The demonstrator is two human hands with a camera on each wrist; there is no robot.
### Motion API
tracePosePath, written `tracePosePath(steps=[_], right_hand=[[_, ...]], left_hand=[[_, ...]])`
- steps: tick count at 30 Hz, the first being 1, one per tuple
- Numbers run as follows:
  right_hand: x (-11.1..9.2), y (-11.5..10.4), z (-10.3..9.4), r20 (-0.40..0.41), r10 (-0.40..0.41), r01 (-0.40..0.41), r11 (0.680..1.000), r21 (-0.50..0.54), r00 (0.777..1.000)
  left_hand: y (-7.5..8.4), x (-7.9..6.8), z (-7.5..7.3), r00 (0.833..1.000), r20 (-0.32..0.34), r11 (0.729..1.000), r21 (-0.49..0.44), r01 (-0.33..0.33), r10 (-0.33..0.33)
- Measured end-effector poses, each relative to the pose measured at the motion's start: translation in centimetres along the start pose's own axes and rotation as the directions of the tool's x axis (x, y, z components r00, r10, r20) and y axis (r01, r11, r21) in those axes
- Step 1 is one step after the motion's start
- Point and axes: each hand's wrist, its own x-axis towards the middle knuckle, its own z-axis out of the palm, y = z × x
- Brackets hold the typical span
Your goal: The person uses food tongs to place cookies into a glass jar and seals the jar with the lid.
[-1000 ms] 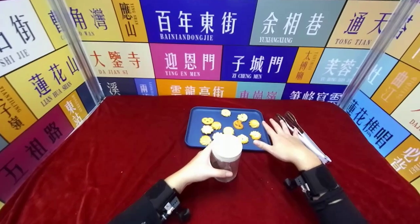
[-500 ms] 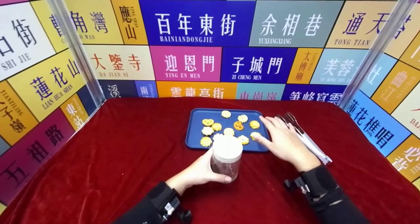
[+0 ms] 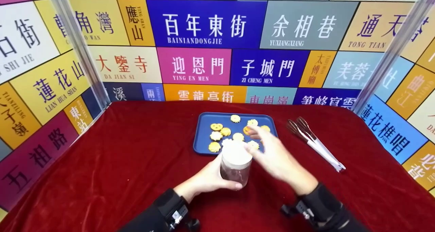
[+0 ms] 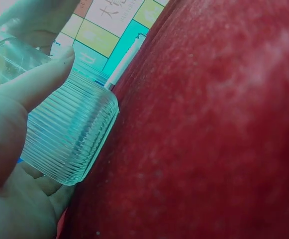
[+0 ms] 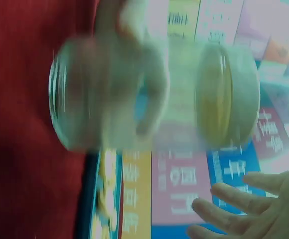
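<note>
My left hand [image 3: 212,177] grips a clear ribbed jar [image 4: 74,129] round its side, thumb across the front. A pale, whitish lid [image 3: 237,153] tops the jar, which stands on the red cloth. Just right of the lid is my right hand [image 3: 272,153], fingers spread and holding nothing. From the right wrist view, that hand's straight fingers [image 5: 234,204] appear beside the lidded end, apart from it. Behind the jar lies a blue tray [image 3: 200,140] bearing several cookies [image 3: 216,135]; the right hand hides some of them in the head view.
To the right of the tray lie metal tongs [image 3: 316,143] with brown tips. A red velvet cloth [image 3: 136,157] covers the table. Printed panels [image 3: 207,24] with street names rise behind, and transparent posts [image 3: 384,51] stand at the back corners.
My right hand has moved left from between the tray's right edge and the tongs to beside the jar's lid, uncovering the tongs. The left hand keeps its grip on the jar.
</note>
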Motion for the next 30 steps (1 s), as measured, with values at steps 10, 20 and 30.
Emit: tracePosePath(steps=[10,20,30], right_hand=[[-0.8,-1.1,4.3,-0.077,0.054,-0.044,0.99,0.133,0.996],[-1.1,-0.5,5.4,-0.125,0.113,-0.089,0.978,0.187,0.986],[-1.0,-0.3,5.6,-0.107,0.125,-0.096,0.965,0.243,0.986]], left_hand=[[-0.3,-0.1,-0.1,0.998,0.053,0.996,-0.088,-0.009,0.014],[-0.2,-0.2,0.2,0.999,0.036,0.998,-0.067,0.017,-0.014],[0.3,-0.4,0.0,0.999,-0.002,0.999,-0.002,0.035,-0.035]])
